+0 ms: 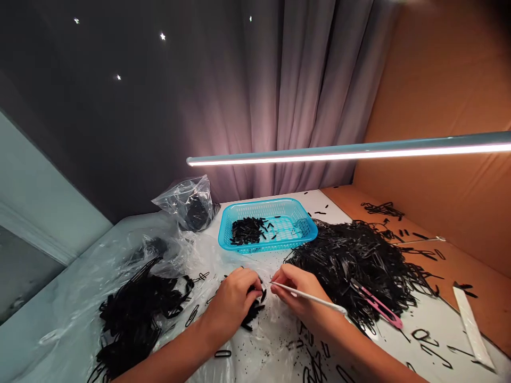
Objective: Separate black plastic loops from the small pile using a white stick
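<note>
My right hand (294, 287) is closed in a pinch round a slim white stick-like tool (319, 301), its thin tip pointing left toward my other hand. Curled fingers and thumb close together on my left hand (238, 291); what they hold, if anything, is hidden. Small black strips (252, 315) lie in a little heap just under that hand. Both hands are low over clear plastic sheeting with black specks scattered on it. Beyond them stands a blue plastic basket (268, 247) with a pile of short black pieces (245, 230) at its left side.
A large heap of black loops (355, 260) spreads at right, with pink-handled scissors or a cutter (383, 311) on its edge. Another black heap (136, 314) lies left on plastic. A clear bag (195, 205) stands behind. A lit tube lamp (339, 154) hangs across the table.
</note>
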`<action>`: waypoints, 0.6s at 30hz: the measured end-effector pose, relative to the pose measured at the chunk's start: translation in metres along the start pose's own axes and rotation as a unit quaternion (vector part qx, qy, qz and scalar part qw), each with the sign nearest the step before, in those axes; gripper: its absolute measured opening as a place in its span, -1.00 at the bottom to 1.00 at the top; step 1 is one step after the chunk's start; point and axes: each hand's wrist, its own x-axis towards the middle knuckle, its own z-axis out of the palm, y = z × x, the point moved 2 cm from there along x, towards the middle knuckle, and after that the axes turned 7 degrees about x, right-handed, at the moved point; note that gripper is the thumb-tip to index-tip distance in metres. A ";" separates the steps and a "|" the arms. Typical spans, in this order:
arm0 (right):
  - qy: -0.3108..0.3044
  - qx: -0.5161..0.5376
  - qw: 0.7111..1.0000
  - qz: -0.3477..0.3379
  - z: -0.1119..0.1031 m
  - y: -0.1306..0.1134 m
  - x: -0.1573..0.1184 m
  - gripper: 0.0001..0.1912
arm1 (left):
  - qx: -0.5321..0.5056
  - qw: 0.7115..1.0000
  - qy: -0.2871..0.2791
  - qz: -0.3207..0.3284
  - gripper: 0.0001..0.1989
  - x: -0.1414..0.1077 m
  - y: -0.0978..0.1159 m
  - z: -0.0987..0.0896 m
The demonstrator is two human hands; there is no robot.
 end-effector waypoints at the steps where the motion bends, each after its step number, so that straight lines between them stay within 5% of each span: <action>1: 0.005 0.010 1.000 -0.003 0.000 -0.002 0.000 -0.87 | -0.030 0.999 0.001 -0.014 -0.91 -0.003 0.002 -0.003; 3: 0.016 0.046 0.999 -0.008 0.002 -0.007 -0.002 -0.88 | -0.181 0.980 -0.004 -0.081 -0.84 -0.011 0.001 -0.007; 6: 0.025 0.125 0.992 -0.021 0.009 -0.015 -0.005 -0.93 | -0.423 0.887 -0.017 -0.184 -0.79 -0.022 -0.004 -0.005; 11: 0.030 0.096 0.984 -0.145 0.018 -0.028 -0.011 -0.84 | -0.585 0.784 -0.034 -0.205 -0.80 -0.034 -0.011 0.006; 18: -0.024 0.051 0.974 -0.220 0.020 -0.029 -0.016 -0.82 | -0.638 0.744 -0.032 -0.197 -0.87 -0.035 -0.012 0.007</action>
